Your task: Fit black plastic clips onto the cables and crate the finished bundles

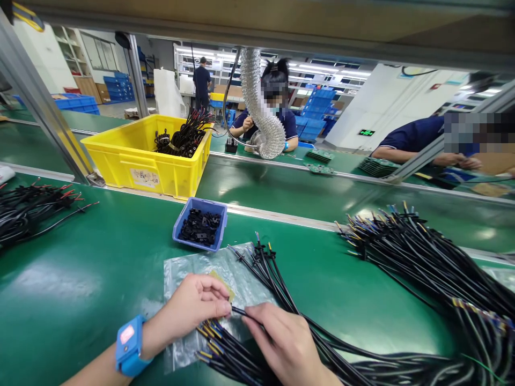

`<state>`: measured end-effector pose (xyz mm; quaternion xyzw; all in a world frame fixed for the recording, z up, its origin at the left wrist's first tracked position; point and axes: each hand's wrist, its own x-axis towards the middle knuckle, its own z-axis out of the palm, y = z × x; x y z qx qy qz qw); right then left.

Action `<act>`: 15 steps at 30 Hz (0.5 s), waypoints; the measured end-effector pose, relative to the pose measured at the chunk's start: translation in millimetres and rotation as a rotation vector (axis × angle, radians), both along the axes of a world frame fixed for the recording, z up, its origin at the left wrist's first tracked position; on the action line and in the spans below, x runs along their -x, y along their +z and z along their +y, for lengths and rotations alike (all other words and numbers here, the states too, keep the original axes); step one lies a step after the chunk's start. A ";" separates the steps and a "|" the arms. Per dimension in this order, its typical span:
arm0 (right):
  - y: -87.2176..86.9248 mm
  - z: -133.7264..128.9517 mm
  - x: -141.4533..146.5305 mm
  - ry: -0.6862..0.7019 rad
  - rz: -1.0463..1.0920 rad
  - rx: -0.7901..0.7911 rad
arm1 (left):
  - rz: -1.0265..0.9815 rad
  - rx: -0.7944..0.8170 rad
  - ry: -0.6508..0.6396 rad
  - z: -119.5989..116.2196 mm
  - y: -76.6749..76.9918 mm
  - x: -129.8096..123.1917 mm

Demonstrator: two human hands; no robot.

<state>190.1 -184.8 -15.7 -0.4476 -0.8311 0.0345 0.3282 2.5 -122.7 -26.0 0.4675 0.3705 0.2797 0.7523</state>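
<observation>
Here we are, both hands meeting over the near middle of the green bench (132,268), and between them sits one black cable (238,311), short stretch showing. Its long axis runs from the left fingertips rightward and slightly nearer, straight into the right grip, so the line from one hand to the other is the line to watch. The left hand (203,300) has thumb and fingers pinched together at the cable's left end, the closer of the two to that tip; whether a small part sits in that pinch, I can't tell. The right hand (287,338) has thumb and forefinger clamped on the cable just beside it, to the right. Now the count: two hands, one cable in hold, one clear bag (191,271) flat beneath, one blue tray (197,246) of black pieces on the far side, one yellow bin (173,174) farther left. Loose cables make four groups: a near bundle (231,348) under the hands, a clipped group (286,301) just beyond, a right heap (422,262) and a left heap (28,214); single strands overlap too much to number.
</observation>
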 end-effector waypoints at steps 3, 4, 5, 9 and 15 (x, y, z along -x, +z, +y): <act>-1.3 -0.2 -0.1 0.000 0.005 0.020 | 0.033 -0.021 0.032 -0.7 3.0 0.0; -1.8 -0.2 -0.1 0.004 0.018 0.039 | 0.039 -0.033 0.042 -1.1 3.2 -0.6; -1.9 -0.2 0.0 0.008 0.043 0.062 | 0.048 -0.053 0.054 -1.8 3.4 -1.5; 2.5 1.5 1.6 -0.001 0.189 0.298 | 0.168 -0.260 0.119 -9.3 8.3 -5.6; 8.5 5.4 6.2 -0.017 0.403 0.787 | 0.340 -0.579 0.069 -23.5 19.0 -12.0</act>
